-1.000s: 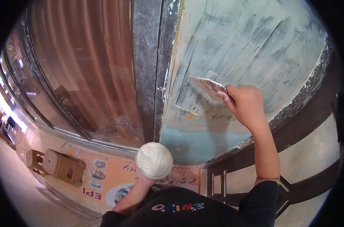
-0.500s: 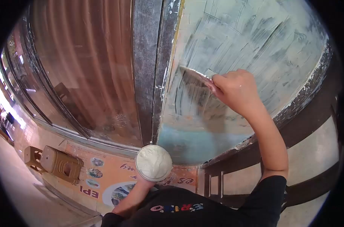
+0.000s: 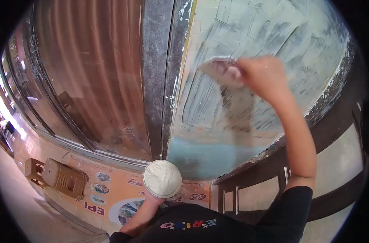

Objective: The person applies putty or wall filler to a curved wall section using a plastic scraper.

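Note:
My right hand (image 3: 265, 75), a little blurred, is closed around a flat putty knife (image 3: 210, 69) and holds it up in front of the wall panel (image 3: 200, 113). The blade points left, its broad face turned partly toward me. Grey-white filler streaks (image 3: 241, 44) cover much of the panel, with a bare light-blue band low down. Close to my body, my left hand (image 3: 154, 200) grips a round bowl (image 3: 165, 197) from below. Thick white putty (image 3: 163, 177) fills the bowl to the rim; most of my left fingers are hidden under it.
A dark door frame (image 3: 157, 60) borders the panel on the left, beside a glass pane with a brown curtain (image 3: 99, 52). Stacked brown plastic stools (image 3: 65, 178) stand at lower left by an orange printed banner (image 3: 115, 184). Dark wooden framing (image 3: 334, 129) runs along the right.
My right hand has moved up and slightly right with the putty knife, and the blade has turned so more of its face shows. The bowl has shifted slightly down and left.

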`<move>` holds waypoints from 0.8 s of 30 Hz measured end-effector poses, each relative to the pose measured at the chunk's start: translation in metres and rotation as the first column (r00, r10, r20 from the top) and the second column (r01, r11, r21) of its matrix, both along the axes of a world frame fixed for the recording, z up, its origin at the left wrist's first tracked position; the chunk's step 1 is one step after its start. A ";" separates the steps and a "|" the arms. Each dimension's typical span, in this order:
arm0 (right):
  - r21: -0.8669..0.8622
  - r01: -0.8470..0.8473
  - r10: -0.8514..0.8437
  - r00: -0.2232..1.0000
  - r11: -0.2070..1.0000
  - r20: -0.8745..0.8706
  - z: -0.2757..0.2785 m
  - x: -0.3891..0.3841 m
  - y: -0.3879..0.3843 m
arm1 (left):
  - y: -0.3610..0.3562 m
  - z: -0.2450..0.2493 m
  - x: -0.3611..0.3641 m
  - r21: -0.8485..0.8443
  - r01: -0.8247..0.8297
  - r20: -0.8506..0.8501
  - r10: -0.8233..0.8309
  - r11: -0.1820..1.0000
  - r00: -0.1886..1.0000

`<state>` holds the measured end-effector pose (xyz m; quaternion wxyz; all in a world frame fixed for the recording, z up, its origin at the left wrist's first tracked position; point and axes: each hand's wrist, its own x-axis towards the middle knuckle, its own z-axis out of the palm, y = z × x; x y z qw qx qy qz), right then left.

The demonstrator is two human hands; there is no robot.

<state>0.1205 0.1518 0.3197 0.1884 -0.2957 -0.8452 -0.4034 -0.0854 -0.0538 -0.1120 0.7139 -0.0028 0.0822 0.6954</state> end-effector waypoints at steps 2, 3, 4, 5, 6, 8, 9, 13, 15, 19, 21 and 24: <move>0.055 0.044 -0.040 0.997 0.998 -0.066 0.043 0.007 -0.010 | 0.001 0.004 0.001 -0.003 0.002 0.000 -0.002 1.000 1.000; 0.062 0.047 -0.043 0.997 0.997 -0.071 0.055 0.011 -0.014 | 0.002 0.006 0.001 -0.008 0.001 0.004 -0.001 1.000 1.000; -0.022 0.017 -0.020 0.992 1.000 -0.124 0.066 0.014 -0.017 | 0.004 0.008 0.002 0.002 0.002 0.000 -0.002 1.000 1.000; -0.103 -0.018 -0.001 0.984 0.994 -0.178 0.072 0.015 -0.020 | 0.005 0.010 0.002 -0.005 0.017 0.017 -0.017 1.000 1.000; -0.095 -0.015 -0.003 0.984 0.995 -0.180 0.069 0.015 -0.023 | 0.005 0.013 0.002 -0.014 0.033 0.035 -0.032 0.999 0.999; -0.216 -0.035 0.007 0.992 0.976 -0.129 0.050 0.008 -0.024 | 0.005 0.027 0.004 -0.002 0.032 0.035 -0.031 0.999 0.999; -0.226 -0.021 0.010 0.999 0.974 -0.050 0.034 0.004 -0.019 | 0.005 0.029 0.005 0.003 0.030 0.015 -0.030 1.000 0.999; -0.129 0.107 -0.091 0.988 0.986 0.125 0.005 -0.010 0.014 | 0.006 0.046 0.010 0.032 -0.002 0.014 0.002 0.999 1.000; -0.021 0.130 -0.129 0.991 0.991 0.044 0.041 -0.002 0.024 | 0.006 0.044 0.008 0.042 0.010 -0.036 -0.009 0.999 0.999; 0.251 0.240 -0.182 0.955 0.938 -0.233 0.140 0.029 0.011 | 0.003 0.039 0.005 0.061 0.029 0.064 -0.033 0.998 0.997; 0.237 0.254 -0.169 0.929 0.937 -0.328 0.186 0.054 0.003 | 0.002 0.036 0.002 0.076 0.028 0.107 -0.036 0.997 0.994; 0.143 0.015 0.045 0.912 0.990 -0.408 0.212 0.092 0.017 | -0.001 0.040 0.001 0.083 -0.016 0.014 0.015 0.996 1.000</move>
